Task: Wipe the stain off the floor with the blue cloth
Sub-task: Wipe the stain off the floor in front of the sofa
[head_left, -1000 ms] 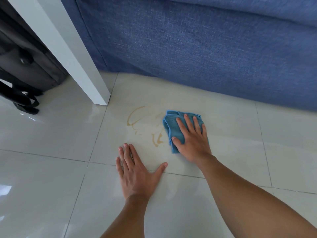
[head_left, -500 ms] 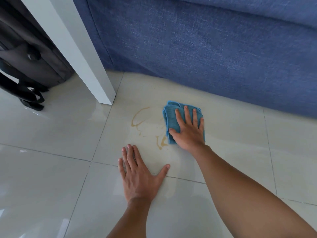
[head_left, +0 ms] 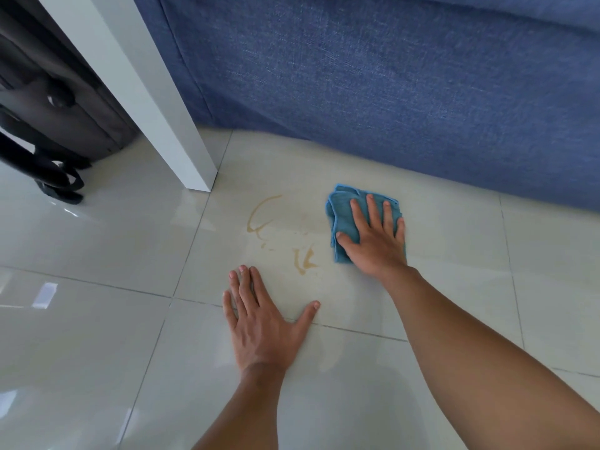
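Cloth (head_left: pixel 344 219), blue and folded into a rough pad, lies flat on the floor (head_left: pixel 97 336) just right of the stain (head_left: pixel 279 235) and a little in front of the sofa (head_left: pixel 389 76). The right hand (head_left: pixel 376 241) presses down on it with the palm flat and the fingers spread out straight, not curled round the fabric; the thumb points left across the cloth's near edge. Part of the cloth shows beyond the fingertips and to the left of the hand.

The stain is a thin brownish mark on a pale glossy tile: a curved line at the far left, a few small specks, and a darker forked streak nearer the person. A faint yellowish smear spreads between these and reaches toward the cloth. The cloth does not cover the curved line or the forked streak.

The left hand (head_left: pixel 259 323) rests open on the floor, palm down, fingers together and thumb held wide, just below the stain and across a grout line. It touches neither the stain's dark marks nor the cloth.

A white leg (head_left: pixel 146 92) stands on the floor left of the sofa, and a dark bag (head_left: pixel 55 108) with straps sits behind it at the far left.
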The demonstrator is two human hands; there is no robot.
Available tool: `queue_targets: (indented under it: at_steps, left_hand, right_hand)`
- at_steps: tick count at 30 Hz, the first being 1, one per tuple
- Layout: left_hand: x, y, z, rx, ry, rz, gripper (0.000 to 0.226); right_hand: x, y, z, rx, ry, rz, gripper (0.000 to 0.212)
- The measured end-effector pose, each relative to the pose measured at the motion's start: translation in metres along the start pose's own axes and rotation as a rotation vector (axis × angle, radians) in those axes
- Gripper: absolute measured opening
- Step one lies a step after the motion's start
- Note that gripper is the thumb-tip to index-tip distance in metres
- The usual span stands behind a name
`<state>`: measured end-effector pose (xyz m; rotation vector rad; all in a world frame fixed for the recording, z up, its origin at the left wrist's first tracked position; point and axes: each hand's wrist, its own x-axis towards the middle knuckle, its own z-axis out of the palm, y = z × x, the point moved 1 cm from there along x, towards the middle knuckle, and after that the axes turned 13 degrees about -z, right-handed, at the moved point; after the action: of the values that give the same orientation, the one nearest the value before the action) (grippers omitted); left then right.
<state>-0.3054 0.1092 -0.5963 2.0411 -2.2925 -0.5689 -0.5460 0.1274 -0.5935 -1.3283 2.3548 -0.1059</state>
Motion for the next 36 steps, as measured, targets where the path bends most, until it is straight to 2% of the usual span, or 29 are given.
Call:
queue_targets:
  at_steps: [8, 19, 36]
  left_hand:
    - [-0.002, -0.002, 0.000, -0.013, 0.012, 0.003, 0.126]
    - [0.001, -0.001, 0.003, -0.009, 0.017, 0.008, 0.126]
    - [0.003, 0.000, 0.003, 0.025, 0.000, 0.012, 0.126]
  right_hand:
    - [0.020, -0.016, -0.003, -0.011, -0.008, -0.026, 0.078]
    - [0.062, -0.041, -0.011, -0.056, 0.012, -0.252, 0.073]
    - [0.100, -0.095, -0.017, -0.030, -0.150, -0.485, 0.080]
